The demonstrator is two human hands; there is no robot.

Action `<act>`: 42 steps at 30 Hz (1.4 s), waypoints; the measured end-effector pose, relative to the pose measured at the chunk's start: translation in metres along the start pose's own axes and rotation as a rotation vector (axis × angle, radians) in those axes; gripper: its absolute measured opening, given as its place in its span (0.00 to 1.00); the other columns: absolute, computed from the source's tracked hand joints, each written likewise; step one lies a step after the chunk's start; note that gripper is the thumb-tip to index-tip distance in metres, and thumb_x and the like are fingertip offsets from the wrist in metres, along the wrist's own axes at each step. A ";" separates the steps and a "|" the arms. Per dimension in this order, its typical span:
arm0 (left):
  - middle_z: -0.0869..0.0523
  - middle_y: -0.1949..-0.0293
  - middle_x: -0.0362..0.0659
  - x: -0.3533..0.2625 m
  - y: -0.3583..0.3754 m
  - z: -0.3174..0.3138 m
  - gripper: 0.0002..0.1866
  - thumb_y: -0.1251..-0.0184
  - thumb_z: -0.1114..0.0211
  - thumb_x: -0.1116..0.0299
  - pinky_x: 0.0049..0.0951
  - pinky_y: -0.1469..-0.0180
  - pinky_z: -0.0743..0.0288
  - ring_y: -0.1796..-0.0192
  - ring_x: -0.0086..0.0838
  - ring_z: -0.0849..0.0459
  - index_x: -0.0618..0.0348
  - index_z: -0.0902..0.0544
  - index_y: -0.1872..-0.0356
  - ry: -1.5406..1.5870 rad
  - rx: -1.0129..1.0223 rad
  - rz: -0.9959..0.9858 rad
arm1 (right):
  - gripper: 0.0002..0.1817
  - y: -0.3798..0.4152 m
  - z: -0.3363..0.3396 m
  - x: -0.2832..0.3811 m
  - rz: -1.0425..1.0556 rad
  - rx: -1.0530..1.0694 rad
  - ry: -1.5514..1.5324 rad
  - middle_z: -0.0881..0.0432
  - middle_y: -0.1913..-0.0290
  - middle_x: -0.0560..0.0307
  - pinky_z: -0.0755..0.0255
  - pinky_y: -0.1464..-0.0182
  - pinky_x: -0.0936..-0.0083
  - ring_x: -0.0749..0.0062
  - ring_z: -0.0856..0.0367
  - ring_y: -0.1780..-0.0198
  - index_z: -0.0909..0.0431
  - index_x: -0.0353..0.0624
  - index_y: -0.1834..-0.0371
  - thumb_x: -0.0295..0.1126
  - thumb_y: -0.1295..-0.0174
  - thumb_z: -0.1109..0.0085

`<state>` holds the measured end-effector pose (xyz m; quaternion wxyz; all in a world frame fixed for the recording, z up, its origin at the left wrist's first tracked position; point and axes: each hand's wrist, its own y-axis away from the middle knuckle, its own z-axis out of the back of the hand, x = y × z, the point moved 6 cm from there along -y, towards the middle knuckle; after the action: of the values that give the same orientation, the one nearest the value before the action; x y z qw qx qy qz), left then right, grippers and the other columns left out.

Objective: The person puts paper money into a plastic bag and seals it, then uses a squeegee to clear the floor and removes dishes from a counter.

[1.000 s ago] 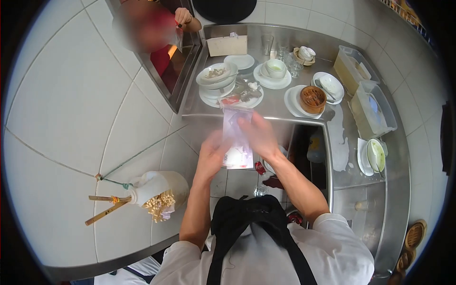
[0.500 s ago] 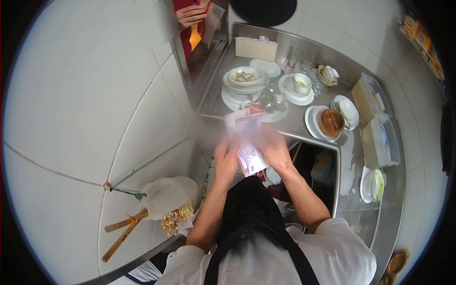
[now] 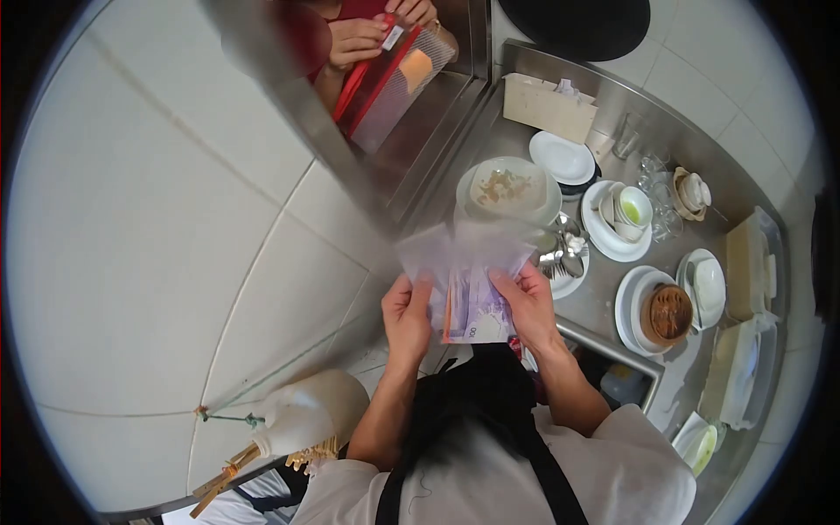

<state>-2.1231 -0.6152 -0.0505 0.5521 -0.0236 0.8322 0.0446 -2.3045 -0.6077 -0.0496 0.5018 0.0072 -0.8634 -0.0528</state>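
A bundle of purple and orange banknotes (image 3: 477, 306) is held in front of the dark apron, its upper part blurred. My left hand (image 3: 409, 317) grips the left side of the bundle, thumb on top. On the right side my right hand (image 3: 528, 302) pinches the notes between thumb and fingers. The notes are fanned apart at the top. Just beyond them stands a stack of bowls (image 3: 509, 188) with food remains, beside a plate of cutlery (image 3: 564, 258).
Another person's hands (image 3: 359, 42) hold a red-edged zip pouch (image 3: 389, 87) in the opening. Plates with cups (image 3: 617, 223), a brown steamer basket (image 3: 667, 313) and plastic bins (image 3: 748, 267) stand on the steel counter. A white jug (image 3: 319, 407) hangs at the left.
My hands have moved apart slightly and the notes are spread wider at the top. The view has shifted, showing more of the other person and the pouch.
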 end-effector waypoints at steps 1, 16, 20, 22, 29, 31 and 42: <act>0.16 0.64 0.36 0.002 -0.008 0.001 0.08 0.32 0.34 0.74 0.19 0.59 0.28 0.63 0.15 0.22 0.64 0.19 0.55 -0.062 -0.016 -0.013 | 0.12 -0.008 0.008 0.002 0.018 0.023 0.026 0.16 0.55 0.59 0.24 0.53 0.82 0.81 0.18 0.57 0.23 0.36 0.47 0.25 0.31 0.43; 0.14 0.58 0.43 0.017 -0.031 -0.045 0.15 0.38 0.31 0.81 0.26 0.53 0.22 0.58 0.23 0.16 0.65 0.24 0.53 0.001 0.000 -0.024 | 0.17 -0.043 0.012 0.002 -0.068 0.143 0.155 0.20 0.48 0.59 0.27 0.47 0.80 0.81 0.23 0.50 0.31 0.37 0.39 0.26 0.29 0.46; 0.14 0.57 0.43 0.008 -0.036 -0.048 0.17 0.41 0.30 0.81 0.28 0.52 0.20 0.56 0.26 0.15 0.65 0.22 0.50 0.012 0.001 -0.012 | 0.16 -0.042 0.005 0.001 -0.035 0.155 0.122 0.21 0.49 0.60 0.27 0.47 0.79 0.81 0.23 0.50 0.31 0.36 0.40 0.27 0.28 0.47; 0.13 0.56 0.44 0.010 -0.034 -0.051 0.18 0.41 0.30 0.81 0.28 0.52 0.20 0.56 0.27 0.15 0.64 0.21 0.49 0.034 0.120 0.099 | 0.16 -0.039 0.000 0.001 -0.014 0.185 0.171 0.21 0.51 0.60 0.27 0.49 0.80 0.82 0.24 0.52 0.30 0.37 0.40 0.27 0.28 0.48; 0.14 0.57 0.44 0.003 -0.024 -0.017 0.16 0.38 0.32 0.80 0.26 0.58 0.20 0.59 0.26 0.15 0.66 0.20 0.49 0.162 0.166 0.125 | 0.16 -0.026 -0.016 -0.005 0.157 0.040 0.450 0.23 0.61 0.65 0.30 0.59 0.86 0.85 0.27 0.63 0.28 0.36 0.43 0.26 0.32 0.41; 0.14 0.57 0.45 -0.007 -0.018 -0.001 0.16 0.39 0.34 0.81 0.27 0.57 0.20 0.59 0.26 0.15 0.67 0.21 0.49 0.156 0.084 0.063 | 0.15 -0.020 -0.031 -0.008 0.070 0.042 0.379 0.23 0.61 0.64 0.30 0.59 0.86 0.85 0.27 0.62 0.27 0.36 0.44 0.25 0.33 0.40; 0.16 0.49 0.47 -0.017 0.007 0.030 0.21 0.39 0.33 0.82 0.28 0.47 0.22 0.50 0.26 0.17 0.67 0.23 0.44 0.221 0.122 0.023 | 0.06 0.023 -0.075 -0.029 0.056 0.056 0.445 0.19 0.65 0.64 0.29 0.62 0.84 0.86 0.24 0.65 0.22 0.39 0.56 0.29 0.32 0.40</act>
<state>-2.0897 -0.6050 -0.0463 0.4569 0.0148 0.8894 -0.0025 -2.2247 -0.5893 -0.0357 0.6806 0.0086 -0.7325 -0.0121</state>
